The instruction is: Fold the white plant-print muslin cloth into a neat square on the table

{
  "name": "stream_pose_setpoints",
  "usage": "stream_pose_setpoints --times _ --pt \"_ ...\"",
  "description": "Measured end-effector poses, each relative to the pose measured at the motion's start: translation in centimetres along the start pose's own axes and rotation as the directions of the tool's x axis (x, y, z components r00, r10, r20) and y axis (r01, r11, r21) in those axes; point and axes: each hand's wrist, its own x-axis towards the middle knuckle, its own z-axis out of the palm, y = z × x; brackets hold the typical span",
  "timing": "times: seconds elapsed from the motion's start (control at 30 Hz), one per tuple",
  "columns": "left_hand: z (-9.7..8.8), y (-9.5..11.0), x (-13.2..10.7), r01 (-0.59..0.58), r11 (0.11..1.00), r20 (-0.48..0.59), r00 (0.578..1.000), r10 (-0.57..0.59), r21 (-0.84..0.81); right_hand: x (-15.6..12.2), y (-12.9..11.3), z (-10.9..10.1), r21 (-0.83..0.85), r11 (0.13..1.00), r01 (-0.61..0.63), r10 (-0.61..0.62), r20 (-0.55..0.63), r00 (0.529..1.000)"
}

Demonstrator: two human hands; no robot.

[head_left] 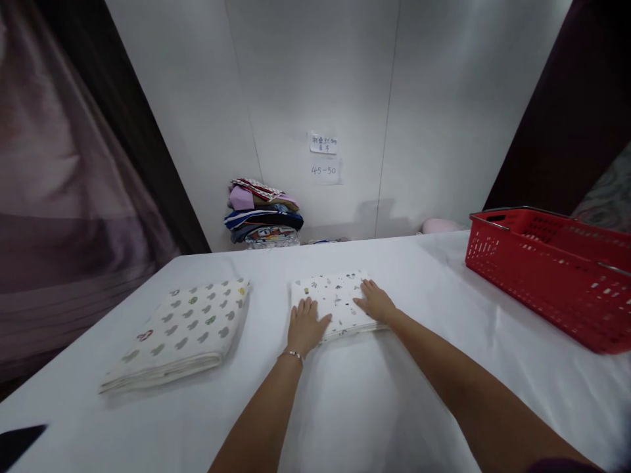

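A folded white cloth (338,299) with small grey and yellow prints lies flat on the white-covered table in front of me. My left hand (306,326) rests on its near left corner, fingers stretched out and a bracelet at the wrist. On the cloth's right side my right hand (374,302) lies flat with the fingers apart. Neither hand grips anything. To the left lies a second, larger folded cloth (190,322), off-white with grey, green, red and yellow shapes; no hand touches it.
At the right edge of the table (428,276) stands a red plastic basket (547,269) with metal handles. Beyond the far edge rises a pile of folded textiles (263,213) against the wall. Paper labels (325,157) hang there. A dark object (20,443) shows at the lower left.
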Motion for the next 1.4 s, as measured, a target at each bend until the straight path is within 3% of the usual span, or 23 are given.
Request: stream_pose_setpoints --times 0.13,0.33,0.47,0.67,0.8,1.0,1.27,1.4 --pt "1.1 -0.8 0.0 0.008 1.0 0.027 1.0 -0.007 -0.024 0.4 1.5 1.2 0.028 1.0 0.012 -0.012 -0.002 1.0" --pt "-0.2 -0.5 0.8 0.064 0.995 0.105 0.993 -0.056 -0.078 0.4 1.3 1.5 0.037 0.999 0.014 -0.014 0.003 1.0" --pt "-0.7 -0.9 2.1 0.13 0.99 0.034 0.991 -0.128 -0.062 0.4 1.4 1.6 0.025 1.0 0.004 -0.004 0.017 1.0" --pt "0.6 -1.8 2.4 0.159 0.987 0.029 0.987 -0.159 -0.029 1.0 0.8 0.4 -0.006 1.0 -0.028 0.028 0.092 0.995" --pt "0.6 -1.7 2.2 0.149 0.989 0.013 0.989 -0.149 -0.017 3.0 0.4 -0.5 -0.045 0.999 -0.021 0.022 0.005 1.0" --pt "0.5 -1.7 2.2 0.144 0.989 0.013 0.99 -0.143 -0.031 5.0 2.0 0.6 0.068 0.994 -0.085 0.079 0.093 0.993" --pt "1.1 -2.0 2.4 0.143 0.988 0.0 0.99 -0.143 -0.053 5.4 2.9 1.7 0.155 0.986 -0.063 0.055 0.054 0.997" --pt "1.2 -2.1 2.4 0.133 0.99 -0.008 0.991 -0.134 -0.043 5.5 3.0 1.2 0.29 0.954 -0.078 0.061 0.065 0.996"
